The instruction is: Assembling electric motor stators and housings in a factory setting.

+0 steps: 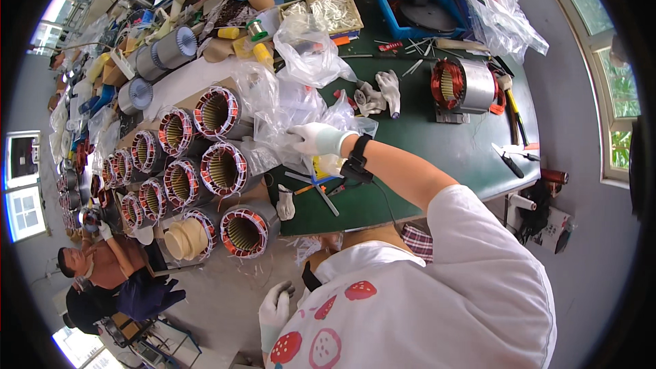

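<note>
My right hand (322,140), in a white glove, reaches over the green table with its fingers closed on a crumpled clear plastic bag (273,130). My left hand (275,309), also gloved, hangs low beside my body, off the table. Its fingers are loosely bent and apart, with nothing seen in them. Several motor stators (224,169) with red and white laced windings stand in rows left of the bag. Just below my right hand lie a yellow item (328,165), partly hidden, and a blue-handled tool (316,182).
A stator with copper windings (465,86) sits on the right of the green table (410,157), near a hammer (514,109). Spare gloves (388,92), a blue tray (417,24) and a box of white pieces (335,14) lie farther back. Another person (113,260) works at far left.
</note>
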`<state>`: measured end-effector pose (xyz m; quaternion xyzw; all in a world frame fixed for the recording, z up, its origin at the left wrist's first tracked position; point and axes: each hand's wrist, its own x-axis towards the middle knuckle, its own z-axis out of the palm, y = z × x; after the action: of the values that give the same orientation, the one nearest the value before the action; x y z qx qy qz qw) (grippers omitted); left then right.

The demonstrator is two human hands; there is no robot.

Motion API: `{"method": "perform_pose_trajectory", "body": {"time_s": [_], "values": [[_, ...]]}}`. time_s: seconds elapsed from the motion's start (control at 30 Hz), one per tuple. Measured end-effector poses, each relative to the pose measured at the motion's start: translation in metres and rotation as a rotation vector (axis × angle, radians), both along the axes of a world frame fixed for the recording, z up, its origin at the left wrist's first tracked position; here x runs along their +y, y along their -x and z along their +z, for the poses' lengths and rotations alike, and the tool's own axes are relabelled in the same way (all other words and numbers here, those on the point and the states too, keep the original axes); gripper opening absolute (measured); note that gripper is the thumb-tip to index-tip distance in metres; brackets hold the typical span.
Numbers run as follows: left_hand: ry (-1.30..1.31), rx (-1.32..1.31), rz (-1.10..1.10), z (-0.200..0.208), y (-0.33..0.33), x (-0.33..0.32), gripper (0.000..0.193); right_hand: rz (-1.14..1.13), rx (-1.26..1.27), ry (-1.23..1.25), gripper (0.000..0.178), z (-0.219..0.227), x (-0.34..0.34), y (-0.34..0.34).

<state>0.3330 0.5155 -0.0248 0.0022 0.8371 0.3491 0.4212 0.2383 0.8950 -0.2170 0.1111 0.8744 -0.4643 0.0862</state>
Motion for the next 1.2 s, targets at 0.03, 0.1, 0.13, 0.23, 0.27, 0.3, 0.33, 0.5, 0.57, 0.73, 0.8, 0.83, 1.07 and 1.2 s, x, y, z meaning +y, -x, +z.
{"method": "perform_pose_trajectory", "body": {"time_s": [0.03, 0.1, 0.13, 0.23, 0.27, 0.3, 0.33, 0.5, 0.57, 0.73, 0.8, 0.83, 1.07, 1.2], "values": [[0.025, -0.002, -0.040, 0.002, -0.001, 0.002, 0.032, -0.008, 0.073, 0.000, 0.038, 0.013, 0.009, -0.003], [0.012, -0.021, 0.000, 0.003, -0.006, 0.000, 0.032, -0.224, 0.202, 0.050, 0.031, 0.038, 0.030, 0.002], [0.009, -0.042, 0.032, 0.004, -0.010, -0.002, 0.032, -0.420, 0.428, -0.181, 0.027, 0.044, 0.033, 0.008], [0.046, 0.022, 0.027, 0.002, -0.017, -0.011, 0.032, -0.643, 0.689, -0.442, 0.051, 0.048, 0.059, 0.020], [0.031, 0.045, 0.067, 0.001, -0.016, -0.011, 0.032, -0.662, 0.639, -0.566, 0.061, 0.042, 0.065, 0.021], [0.016, 0.049, 0.034, 0.002, -0.017, -0.013, 0.032, -0.562, 0.623, -0.706, 0.066, 0.028, 0.069, 0.023], [-0.003, 0.047, -0.011, 0.003, -0.017, -0.015, 0.032, -0.341, 0.287, -0.582, 0.069, 0.011, 0.072, 0.018], [-0.006, 0.073, 0.097, 0.018, -0.029, -0.028, 0.032, -0.125, 0.107, -0.391, 0.048, -0.056, 0.057, -0.002], [-0.017, 0.153, -0.039, 0.016, -0.034, -0.043, 0.034, -0.165, 0.046, -0.402, 0.045, -0.044, 0.064, -0.020], [-0.093, 0.205, -0.005, 0.017, -0.039, -0.075, 0.035, -0.412, 0.569, -0.697, 0.046, 0.047, -0.002, -0.081], [-0.165, 0.174, -0.077, 0.011, -0.034, -0.088, 0.034, -0.338, 0.767, -0.740, 0.046, 0.088, -0.030, -0.114], [-0.163, 0.150, -0.125, 0.003, -0.033, -0.099, 0.037, -0.398, 0.648, -0.590, 0.048, 0.067, -0.034, -0.144], [-0.270, 0.257, -0.102, -0.020, -0.054, -0.222, 0.033, -0.487, 0.396, -0.664, 0.051, 0.059, -0.187, -0.220], [-0.265, 0.345, -0.073, -0.014, -0.075, -0.317, 0.032, -0.326, 0.511, -0.569, 0.035, 0.084, -0.290, -0.199]]}}
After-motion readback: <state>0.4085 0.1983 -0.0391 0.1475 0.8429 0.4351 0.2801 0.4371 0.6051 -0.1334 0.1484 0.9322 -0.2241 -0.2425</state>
